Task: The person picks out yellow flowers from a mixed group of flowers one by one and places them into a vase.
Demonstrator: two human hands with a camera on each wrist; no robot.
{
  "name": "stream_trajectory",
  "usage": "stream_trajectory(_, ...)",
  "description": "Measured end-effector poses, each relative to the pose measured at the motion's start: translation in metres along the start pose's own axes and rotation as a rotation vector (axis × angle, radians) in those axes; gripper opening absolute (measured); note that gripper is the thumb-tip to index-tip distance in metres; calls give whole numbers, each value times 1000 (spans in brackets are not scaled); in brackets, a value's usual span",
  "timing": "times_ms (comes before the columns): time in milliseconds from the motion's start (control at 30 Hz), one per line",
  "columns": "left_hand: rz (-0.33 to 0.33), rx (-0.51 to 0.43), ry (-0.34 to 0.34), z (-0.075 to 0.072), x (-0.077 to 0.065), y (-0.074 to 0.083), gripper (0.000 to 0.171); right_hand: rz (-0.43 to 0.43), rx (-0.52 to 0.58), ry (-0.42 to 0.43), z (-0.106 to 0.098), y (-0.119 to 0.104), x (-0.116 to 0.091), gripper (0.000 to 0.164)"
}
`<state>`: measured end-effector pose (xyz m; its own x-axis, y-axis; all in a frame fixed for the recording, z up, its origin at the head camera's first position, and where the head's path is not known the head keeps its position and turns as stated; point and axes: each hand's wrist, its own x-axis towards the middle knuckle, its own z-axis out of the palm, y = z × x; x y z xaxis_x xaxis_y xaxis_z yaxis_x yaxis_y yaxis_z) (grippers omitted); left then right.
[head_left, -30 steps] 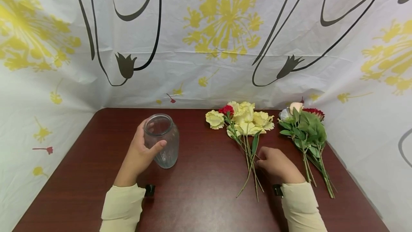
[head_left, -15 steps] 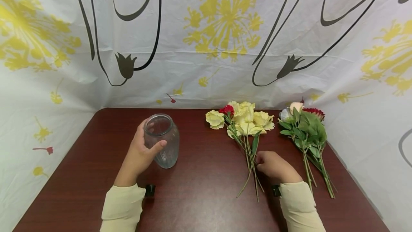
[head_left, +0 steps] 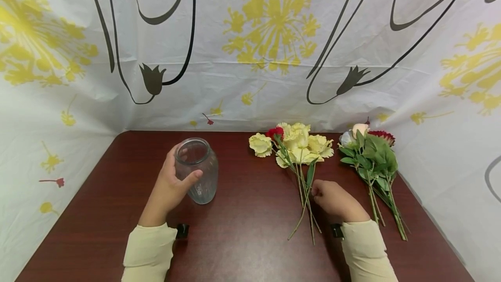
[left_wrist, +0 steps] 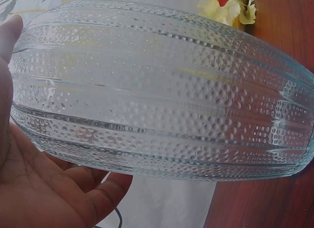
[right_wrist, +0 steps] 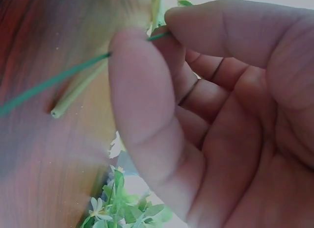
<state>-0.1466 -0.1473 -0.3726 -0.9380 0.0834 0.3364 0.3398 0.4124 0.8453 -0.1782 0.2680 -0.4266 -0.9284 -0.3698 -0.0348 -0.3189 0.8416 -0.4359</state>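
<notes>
My left hand (head_left: 172, 186) grips the side of a clear glass vase (head_left: 205, 177), thumb across its front and fingers behind. The vase stands upright on the table with nothing in it. Its dimpled, ribbed wall (left_wrist: 147, 90) fills the left wrist view. Over to the right, my right hand (head_left: 338, 201) is at the stems of a loose bunch of yellow flowers (head_left: 297, 138) with one red flower (head_left: 275, 133). Close up, its fingers and thumb pinch a thin green stem (right_wrist: 54, 81); a thicker cut stem (right_wrist: 73, 93) lies just behind.
A second bunch (head_left: 372, 156), with pale and dark red blooms and thick leaves, lies at the right, close to my right forearm. The dark red-brown table (head_left: 242, 229) ends at a white patterned cloth (head_left: 219, 86) behind and at both sides.
My right hand has shifted slightly at the stems, and the red flower with its leafy stem has moved a little to the left. The left hand and vase stay put.
</notes>
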Motion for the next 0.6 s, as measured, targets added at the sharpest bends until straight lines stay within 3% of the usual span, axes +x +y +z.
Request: stream_trajectory(600,-1,-5,0,0,1,-3,83,-17,37,87,-9,-2,-4,12)
